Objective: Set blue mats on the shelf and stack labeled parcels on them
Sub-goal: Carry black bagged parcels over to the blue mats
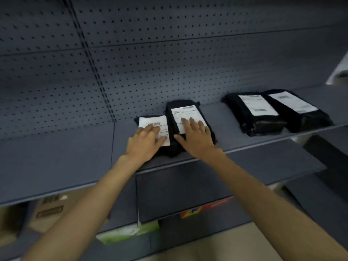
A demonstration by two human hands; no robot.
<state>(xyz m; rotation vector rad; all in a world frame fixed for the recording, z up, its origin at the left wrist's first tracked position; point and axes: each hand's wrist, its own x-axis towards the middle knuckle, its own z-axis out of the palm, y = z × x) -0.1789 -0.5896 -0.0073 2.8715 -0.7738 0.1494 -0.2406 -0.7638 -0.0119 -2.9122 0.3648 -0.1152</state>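
Two black parcels with white labels lie side by side in the middle of the grey shelf (pixel 56 157). My left hand (pixel 145 142) rests flat on the lower, left parcel (pixel 152 122), covering part of its label. My right hand (pixel 195 136) lies flat with straight fingers on the thicker right parcel (pixel 185 113). Further right sit two more stacks of black labeled parcels, one (pixel 254 113) beside the other (pixel 295 110). I see no blue mat; whatever lies under the parcels is hidden.
A perforated grey back panel (pixel 131 63) rises behind the shelf. Below the shelf edge are cardboard boxes (pixel 47 210) at left, a green-and-white pack (pixel 128 232) and a red-and-yellow strip (pixel 205 208). A lower shelf (pixel 282 159) juts out at right.
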